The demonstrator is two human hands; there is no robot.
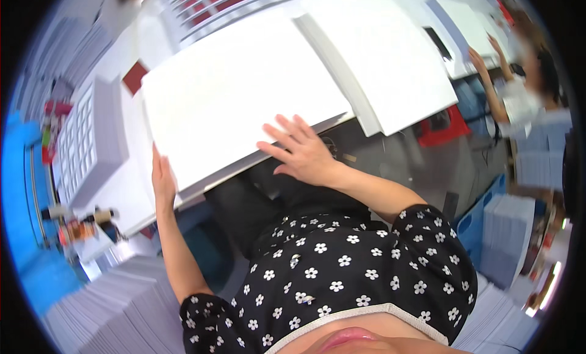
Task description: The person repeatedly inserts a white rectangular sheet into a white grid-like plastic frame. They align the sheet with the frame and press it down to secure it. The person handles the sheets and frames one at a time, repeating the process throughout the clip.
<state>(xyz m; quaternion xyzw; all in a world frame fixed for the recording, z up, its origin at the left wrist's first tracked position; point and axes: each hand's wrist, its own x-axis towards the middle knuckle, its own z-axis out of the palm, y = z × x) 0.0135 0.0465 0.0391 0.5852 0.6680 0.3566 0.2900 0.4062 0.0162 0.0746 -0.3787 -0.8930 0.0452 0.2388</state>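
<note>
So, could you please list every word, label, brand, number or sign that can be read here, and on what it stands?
None can be read.
White stack beside the left hand and right hand: no lettering visible.
Dark-red square: no lettering visible.
Small items at far left: too small and blurred to read.

On the surface (137,186) there are 2 large white panels: 1 left panel (235,97) and 1 right panel (387,67), each reaching the near edge. White gridded pieces number 2, 1 at the left edge (82,140) and 1 at the far edge (213,9). Between the left gridded piece and the left panel lies 1 dark red card (135,77); beyond the right panel, 1 black phone (437,43). Hands at the near edge: 2, 1 left hand (163,180) and 1 right hand (305,158). At right, 1 co-worker (525,103) shows 2 hands.
</note>
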